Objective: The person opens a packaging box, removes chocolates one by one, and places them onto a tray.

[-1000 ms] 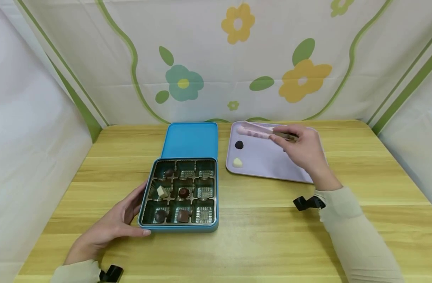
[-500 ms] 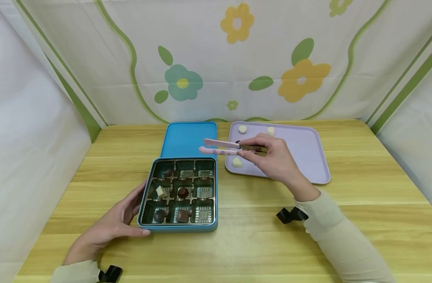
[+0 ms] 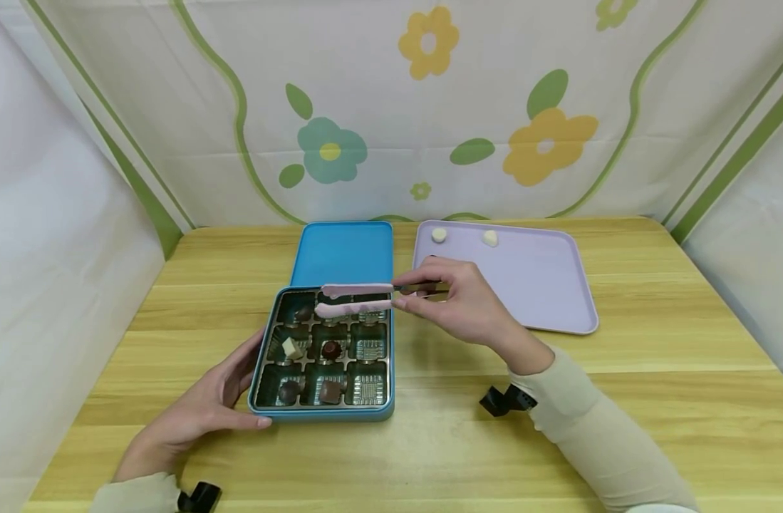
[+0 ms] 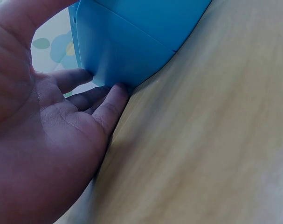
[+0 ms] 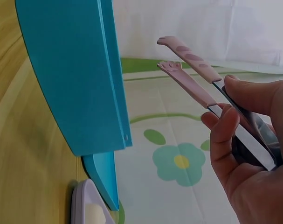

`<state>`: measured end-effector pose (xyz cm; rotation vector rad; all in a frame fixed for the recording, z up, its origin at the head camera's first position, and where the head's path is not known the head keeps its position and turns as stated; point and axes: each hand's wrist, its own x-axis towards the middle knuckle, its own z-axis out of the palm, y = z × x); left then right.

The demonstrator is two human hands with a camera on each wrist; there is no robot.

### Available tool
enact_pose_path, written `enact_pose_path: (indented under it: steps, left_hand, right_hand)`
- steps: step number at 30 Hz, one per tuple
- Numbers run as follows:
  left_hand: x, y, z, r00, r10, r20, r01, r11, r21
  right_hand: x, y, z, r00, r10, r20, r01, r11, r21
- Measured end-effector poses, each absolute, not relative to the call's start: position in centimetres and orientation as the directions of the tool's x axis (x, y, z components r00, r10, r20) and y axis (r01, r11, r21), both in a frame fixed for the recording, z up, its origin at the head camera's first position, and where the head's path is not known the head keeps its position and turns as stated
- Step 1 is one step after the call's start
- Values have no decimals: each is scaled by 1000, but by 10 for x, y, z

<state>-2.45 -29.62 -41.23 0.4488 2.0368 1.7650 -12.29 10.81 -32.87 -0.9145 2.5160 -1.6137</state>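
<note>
My right hand (image 3: 468, 310) grips small tongs (image 3: 355, 308) with metal handles and pink, paw-shaped ends. Their tips stand apart over the back row of a blue tin (image 3: 323, 415), nothing showing between them in the right wrist view. My left hand (image 3: 201, 410) rests against the tin's left side, thumb at the front left corner; its fingertips touch the blue wall in the left wrist view. In the divided insert lie a dark chocolate (image 3: 303, 313) at back left, a white chocolate (image 3: 292, 348), a red-brown chocolate (image 3: 331, 349) in the centre, a round chocolate (image 3: 288, 391) and a square chocolate (image 3: 330, 392) in front.
Behind the tin lies its open blue lid (image 3: 343, 253). To the right is a lilac tray (image 3: 545, 285) with a round white chocolate (image 3: 439, 235) and another white chocolate (image 3: 490, 238) along its far edge; my right hand hides its near left part. A floral cloth (image 3: 378, 107) hangs behind.
My right hand has carried the tongs from above the tray leftward and nearer, over the tin. White chocolates on the tray's far side have come into sight. My left hand stays at the tin.
</note>
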Motion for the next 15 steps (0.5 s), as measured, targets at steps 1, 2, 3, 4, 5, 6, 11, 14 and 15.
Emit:
enact_pose_path:
  steps: [1, 2, 3, 4, 5, 6, 11, 14, 15]
  left_hand:
    - [-25, -296, -412, -866, 492, -94, -23, 148, 989]
    - [-25, -296, -413, -866, 492, -92, -21, 149, 989]
    - [-26, -296, -413, -865, 493, -92, -20, 148, 989]
    - [-26, -295, -413, -864, 495, -92, -22, 147, 989]
    - [-27, -295, -413, -863, 497, -90, -18, 147, 989]
    - [-27, -295, -413, -864, 496, -88, -16, 149, 989]
    - [-28, -295, -412, -864, 496, -87, -13, 151, 988]
    - [-28, -295, -412, -863, 498, -88, -17, 147, 989]
    - [-28, -295, -412, -861, 500, -90, -19, 145, 989]
  right_hand:
    - [-122, 107, -328, -821, -491, 293, -470, 289, -834]
    - [-122, 105, -328, -814, -501, 295, -477, 286, -831]
    - [-121, 105, -328, -809, -509, 295, -482, 284, -829]
    - [-121, 104, -328, -805, -516, 294, -484, 283, -828]
    - [-120, 103, -327, -803, -521, 290, -485, 287, -826]
    - [-120, 103, -327, -802, -527, 283, -483, 292, -825]
    - [-122, 102, -329, -768, -578, 276, -524, 318, -790]
    - [-122, 99, -329, -725, -621, 297, -587, 331, -739]
    - [-122, 98, -328, -711, -636, 301, -607, 337, -720]
